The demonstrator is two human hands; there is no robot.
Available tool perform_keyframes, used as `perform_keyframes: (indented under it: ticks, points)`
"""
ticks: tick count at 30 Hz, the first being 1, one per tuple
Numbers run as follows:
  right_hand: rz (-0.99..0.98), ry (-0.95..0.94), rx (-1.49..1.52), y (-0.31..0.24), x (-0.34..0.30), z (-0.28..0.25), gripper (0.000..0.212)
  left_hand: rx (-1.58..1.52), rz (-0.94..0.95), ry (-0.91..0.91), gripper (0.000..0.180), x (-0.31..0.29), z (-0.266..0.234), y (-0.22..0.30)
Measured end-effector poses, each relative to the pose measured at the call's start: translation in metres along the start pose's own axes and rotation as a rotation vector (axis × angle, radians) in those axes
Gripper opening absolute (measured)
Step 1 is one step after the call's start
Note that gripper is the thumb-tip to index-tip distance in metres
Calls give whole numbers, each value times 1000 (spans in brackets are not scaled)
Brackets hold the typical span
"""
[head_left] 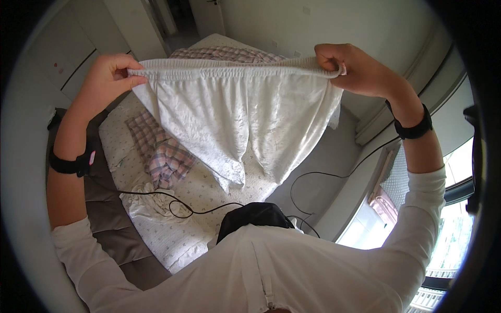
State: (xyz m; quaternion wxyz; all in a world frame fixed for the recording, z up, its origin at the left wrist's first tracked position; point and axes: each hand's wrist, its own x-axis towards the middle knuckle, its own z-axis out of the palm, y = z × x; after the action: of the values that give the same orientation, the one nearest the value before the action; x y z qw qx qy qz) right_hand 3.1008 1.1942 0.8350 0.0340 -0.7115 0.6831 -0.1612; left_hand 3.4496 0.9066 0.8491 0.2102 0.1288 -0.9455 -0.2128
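A pair of white shorts [209, 115] hangs stretched wide in front of me, its gathered elastic waistband on top and both legs hanging below. My left hand [112, 78] pinches the left end of the waistband between thumb and fingers. At the opposite end, my right hand [352, 68] is closed around the band, fingers curled over it. The shorts are held above the bed, apart from my body. Black bands circle both my wrists.
Below lies a bed [117, 138] with a patterned white sheet. A plaid cloth [169, 159] and a crumpled white garment [151, 203] rest on it. Black cables [323, 172] trail across at waist height. A brown padded headboard [99, 198] is at left, a window [454, 229] at right.
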Motion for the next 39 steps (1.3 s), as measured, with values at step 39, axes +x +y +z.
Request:
perform_keyframes:
  ticks: [39]
  points:
    - [-65,758,1338,-76,71,106,24,-824,68,347,20,63,130,83]
